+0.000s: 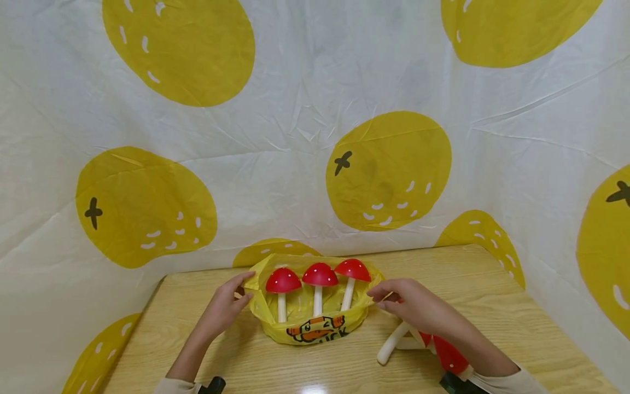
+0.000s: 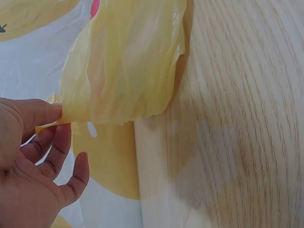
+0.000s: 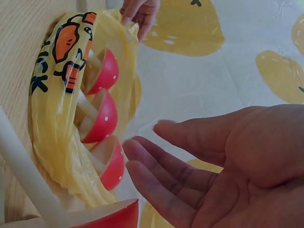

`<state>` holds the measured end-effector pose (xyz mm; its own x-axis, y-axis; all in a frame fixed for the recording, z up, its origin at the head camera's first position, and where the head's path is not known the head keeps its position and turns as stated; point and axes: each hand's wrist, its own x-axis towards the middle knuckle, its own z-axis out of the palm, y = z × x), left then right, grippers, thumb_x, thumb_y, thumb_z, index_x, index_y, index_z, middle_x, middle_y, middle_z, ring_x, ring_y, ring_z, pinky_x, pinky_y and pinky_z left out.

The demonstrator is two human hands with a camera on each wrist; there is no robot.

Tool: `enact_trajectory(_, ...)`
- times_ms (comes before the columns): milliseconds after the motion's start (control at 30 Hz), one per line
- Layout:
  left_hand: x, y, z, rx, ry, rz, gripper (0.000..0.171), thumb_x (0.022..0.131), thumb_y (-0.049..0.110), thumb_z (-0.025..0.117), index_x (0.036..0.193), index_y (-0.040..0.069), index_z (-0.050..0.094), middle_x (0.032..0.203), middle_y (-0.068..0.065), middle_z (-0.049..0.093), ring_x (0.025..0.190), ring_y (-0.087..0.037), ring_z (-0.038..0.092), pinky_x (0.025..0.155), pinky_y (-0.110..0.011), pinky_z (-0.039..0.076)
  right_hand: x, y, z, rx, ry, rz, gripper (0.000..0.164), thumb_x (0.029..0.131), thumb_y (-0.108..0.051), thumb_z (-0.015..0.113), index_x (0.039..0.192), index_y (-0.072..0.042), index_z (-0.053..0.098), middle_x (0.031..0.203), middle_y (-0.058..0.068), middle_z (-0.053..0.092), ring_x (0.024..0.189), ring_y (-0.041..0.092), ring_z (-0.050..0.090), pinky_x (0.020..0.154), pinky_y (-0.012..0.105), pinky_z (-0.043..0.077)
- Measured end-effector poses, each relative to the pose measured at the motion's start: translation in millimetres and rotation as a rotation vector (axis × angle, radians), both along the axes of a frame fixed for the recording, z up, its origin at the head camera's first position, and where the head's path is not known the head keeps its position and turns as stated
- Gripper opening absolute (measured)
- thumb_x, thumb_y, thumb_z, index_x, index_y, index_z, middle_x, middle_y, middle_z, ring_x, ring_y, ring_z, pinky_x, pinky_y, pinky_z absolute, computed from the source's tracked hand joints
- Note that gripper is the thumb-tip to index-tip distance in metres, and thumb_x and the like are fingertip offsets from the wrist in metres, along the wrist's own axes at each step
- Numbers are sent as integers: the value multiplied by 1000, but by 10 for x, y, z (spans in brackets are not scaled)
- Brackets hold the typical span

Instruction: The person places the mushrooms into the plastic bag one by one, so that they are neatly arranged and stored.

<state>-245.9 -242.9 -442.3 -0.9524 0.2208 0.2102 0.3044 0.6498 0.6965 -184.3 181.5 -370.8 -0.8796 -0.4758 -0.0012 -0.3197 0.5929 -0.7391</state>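
A yellow plastic bag (image 1: 275, 331) with a printed duck sits wide-mouthed on the table. Inside stand three toy mushrooms with white stems and white-dotted red caps: a left mushroom (image 1: 283, 280), a middle mushroom (image 1: 320, 273) and a right mushroom (image 1: 353, 269). My left hand (image 1: 221, 309) pinches the bag's left rim between thumb and fingertips, plainly seen in the left wrist view. Beside the bag's right rim is my right hand (image 1: 408, 301); in the right wrist view its fingers (image 3: 161, 175) are loosely extended and hold nothing, close to the nearest cap.
More red-capped mushrooms (image 1: 450, 355) lie loose on the wooden table (image 1: 256, 372), partly hidden under my right forearm. A white curtain (image 1: 280, 191) printed with large yellow fruit surrounds the table's back and sides.
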Motion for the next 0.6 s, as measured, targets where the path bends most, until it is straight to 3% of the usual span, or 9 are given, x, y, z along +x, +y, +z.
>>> enact_trajectory(333,10,1,-8,-2,18,3,50,92,-5,69,141,1,57,119,-12,66,92,-18,56,71,-25,53,186,95,-41,-123,-130,54,38,91,-12,75,128,-6,66,109,5,67,95,19,66,78,23,55)
enact_trajectory(500,19,3,-16,10,24,0,50,92,-6,69,140,-1,58,117,-13,66,90,-18,56,69,-25,53,274,132,-98,-122,-168,72,53,86,-12,81,135,-6,62,109,6,64,97,22,66,82,27,56)
enact_trajectory(600,21,5,-12,8,9,0,50,92,-5,68,141,0,57,118,-12,66,91,-19,56,70,-25,53,331,147,-134,-108,-189,82,60,84,-20,84,138,-7,60,110,5,64,98,23,67,82,27,56)
